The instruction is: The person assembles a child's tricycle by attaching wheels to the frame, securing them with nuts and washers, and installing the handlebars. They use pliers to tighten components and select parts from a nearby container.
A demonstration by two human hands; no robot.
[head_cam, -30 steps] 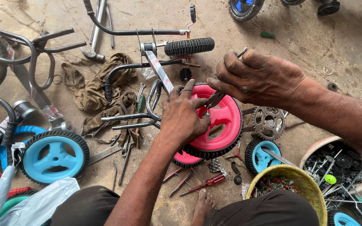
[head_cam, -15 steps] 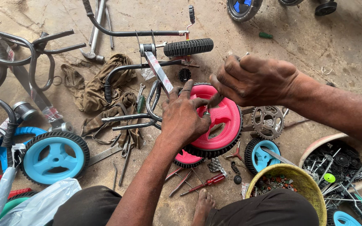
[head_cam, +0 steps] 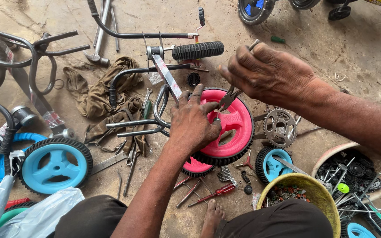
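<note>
A pink plastic wheel with a black tyre (head_cam: pixel 237 128) lies on the concrete floor, set on a small grey bicycle frame (head_cam: pixel 155 112). My left hand (head_cam: pixel 192 123) rests on the wheel's left side, fingers spread by the hub. My right hand (head_cam: pixel 267 75) hovers above the wheel and grips metal pliers (head_cam: pixel 228 99), whose jaws point down at the wheel's hub. A second pink wheel (head_cam: pixel 195 167) peeks out under the first.
A blue wheel (head_cam: pixel 56 165) lies at left, a smaller blue one (head_cam: pixel 274 163) at right beside a chain sprocket (head_cam: pixel 280 127). A yellow bowl (head_cam: pixel 327 198) and a pale tub (head_cam: pixel 331 152) hold small parts. Brown rags (head_cam: pixel 106 94), screwdrivers (head_cam: pixel 212 191) and frames lie around.
My right hand has lifted and shifted slightly left over the wheel, turning the pliers. The left hand has stayed on the wheel.
</note>
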